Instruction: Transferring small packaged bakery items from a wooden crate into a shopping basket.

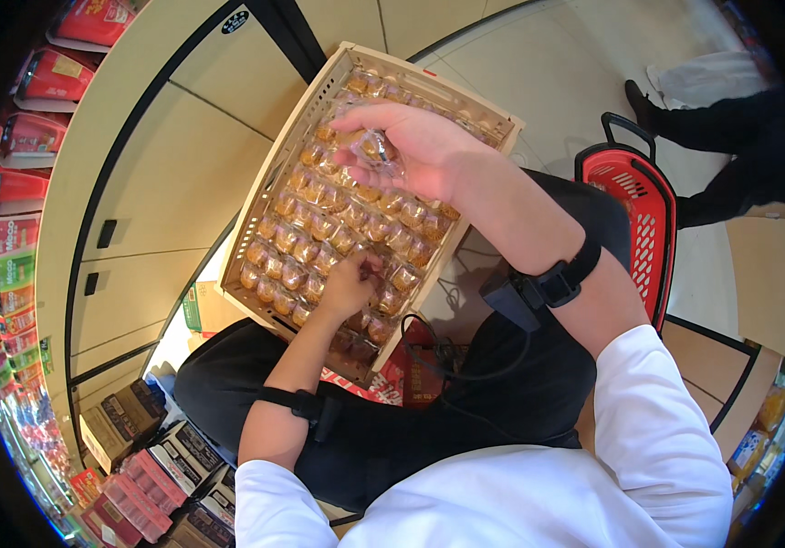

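A cream plastic crate [269,178] stands tilted before me, filled with rows of small golden-brown pastries [319,224] in clear wrappers. Over its far part, my right hand [406,146] is turned palm up with curled fingers, holding one wrapped pastry [371,146] above the rows. My left hand [349,285] reaches down into the near part of the crate. Its fingers curl in among the wrapped pastries, and what lies between the fingertips is hidden.
A red shopping basket [634,187] with a black handle stands to the right, close to another person's dark-clad legs [730,151]. Cabinets [160,173] and shelves of colourful packages [18,247] line the left. Cartons [123,420] are stacked at lower left. A black cable [465,374] hangs near my lap.
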Demonstrator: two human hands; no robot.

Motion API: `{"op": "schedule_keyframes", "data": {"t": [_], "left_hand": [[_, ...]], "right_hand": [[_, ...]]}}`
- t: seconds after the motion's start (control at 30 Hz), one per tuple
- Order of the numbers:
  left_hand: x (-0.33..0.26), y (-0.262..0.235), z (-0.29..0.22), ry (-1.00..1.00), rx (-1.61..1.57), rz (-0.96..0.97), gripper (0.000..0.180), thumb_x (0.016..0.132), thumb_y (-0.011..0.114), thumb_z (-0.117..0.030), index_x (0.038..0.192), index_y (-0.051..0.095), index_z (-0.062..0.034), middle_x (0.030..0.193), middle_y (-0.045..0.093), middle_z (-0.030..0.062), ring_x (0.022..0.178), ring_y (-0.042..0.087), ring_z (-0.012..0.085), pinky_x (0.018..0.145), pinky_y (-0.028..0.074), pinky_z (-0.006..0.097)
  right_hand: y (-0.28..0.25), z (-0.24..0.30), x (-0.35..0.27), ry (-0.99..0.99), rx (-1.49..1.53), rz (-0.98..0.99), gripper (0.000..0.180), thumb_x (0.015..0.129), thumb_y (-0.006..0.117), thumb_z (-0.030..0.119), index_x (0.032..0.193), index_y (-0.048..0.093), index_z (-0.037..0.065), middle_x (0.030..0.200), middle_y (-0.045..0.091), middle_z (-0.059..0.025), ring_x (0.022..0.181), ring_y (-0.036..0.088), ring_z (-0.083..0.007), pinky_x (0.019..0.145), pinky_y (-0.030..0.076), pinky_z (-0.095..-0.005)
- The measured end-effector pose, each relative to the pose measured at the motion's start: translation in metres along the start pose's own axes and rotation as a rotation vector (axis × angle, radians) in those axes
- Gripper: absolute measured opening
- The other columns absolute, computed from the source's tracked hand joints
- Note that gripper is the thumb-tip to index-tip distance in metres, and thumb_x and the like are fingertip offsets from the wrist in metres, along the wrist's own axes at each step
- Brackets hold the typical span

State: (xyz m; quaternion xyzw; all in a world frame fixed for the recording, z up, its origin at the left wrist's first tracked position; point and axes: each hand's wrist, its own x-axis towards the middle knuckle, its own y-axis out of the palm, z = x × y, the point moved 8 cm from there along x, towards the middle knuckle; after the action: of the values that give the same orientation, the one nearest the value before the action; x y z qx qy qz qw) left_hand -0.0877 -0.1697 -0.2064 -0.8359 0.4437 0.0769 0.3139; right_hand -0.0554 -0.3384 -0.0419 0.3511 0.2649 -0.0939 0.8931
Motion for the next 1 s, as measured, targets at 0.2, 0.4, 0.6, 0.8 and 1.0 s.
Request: {"op": "schedule_keyframes", "data": {"t": [0.2,0.4,0.6,0.8,1.0], "left_hand": [[-0.006,-0.007,-0.034,0.137,0.543,0.127,0.035,0.071,0.064,-0.005,0.105,0.061,-0.0114,0.095,0.064,0.0147,0.091,0.061,0.0330,0.078,0.050,0.040],[-0.019,0.030,-0.001,0.112,0.590,0.393,0.031,0.074,0.059,-0.005,0.104,0.062,-0.0126,0.098,0.063,0.0172,0.095,0.060,0.0324,0.079,0.049,0.043],[-0.009,0.016,-0.004,0.051,0.590,0.294,0.018,0.078,0.058,-0.009,0.095,0.063,-0.0078,0.089,0.065,0.0179,0.087,0.061,0.0350,0.077,0.049,0.042],[-0.004,0.000,0.002,-0.044,0.566,0.112,0.020,0.080,0.059,-0.016,0.095,0.061,-0.0026,0.085,0.064,0.0225,0.083,0.062,0.0374,0.074,0.050,0.044],[-0.004,-0.003,-0.004,-0.120,0.684,0.030,0.019,0.082,0.054,-0.014,0.097,0.062,-0.0063,0.084,0.064,0.0224,0.080,0.063,0.0369,0.072,0.051,0.044]], "right_hand": [[-0.001,0.002,-0.002,-0.009,0.004,-0.002,0.030,0.079,0.068,0.016,0.102,0.053,0.004,0.091,0.055,-0.0075,0.080,0.058,-0.0137,0.065,0.055,-0.0226],[0.000,-0.001,0.001,0.007,0.021,0.017,0.029,0.080,0.068,0.015,0.102,0.053,0.004,0.093,0.054,-0.0073,0.080,0.059,-0.0136,0.065,0.054,-0.0227],[0.001,0.002,-0.004,-0.015,0.006,-0.001,0.030,0.079,0.068,0.014,0.103,0.053,0.004,0.095,0.053,-0.0066,0.080,0.059,-0.0139,0.066,0.055,-0.0228],[0.000,-0.001,-0.001,-0.003,0.019,-0.039,0.021,0.080,0.065,0.011,0.095,0.050,0.008,0.086,0.053,-0.0039,0.074,0.058,-0.0157,0.066,0.056,-0.0309],[-0.002,-0.001,0.002,-0.001,0.016,-0.024,0.021,0.080,0.065,0.011,0.094,0.050,0.007,0.084,0.054,-0.0044,0.072,0.059,-0.0153,0.062,0.056,-0.0297]]}}
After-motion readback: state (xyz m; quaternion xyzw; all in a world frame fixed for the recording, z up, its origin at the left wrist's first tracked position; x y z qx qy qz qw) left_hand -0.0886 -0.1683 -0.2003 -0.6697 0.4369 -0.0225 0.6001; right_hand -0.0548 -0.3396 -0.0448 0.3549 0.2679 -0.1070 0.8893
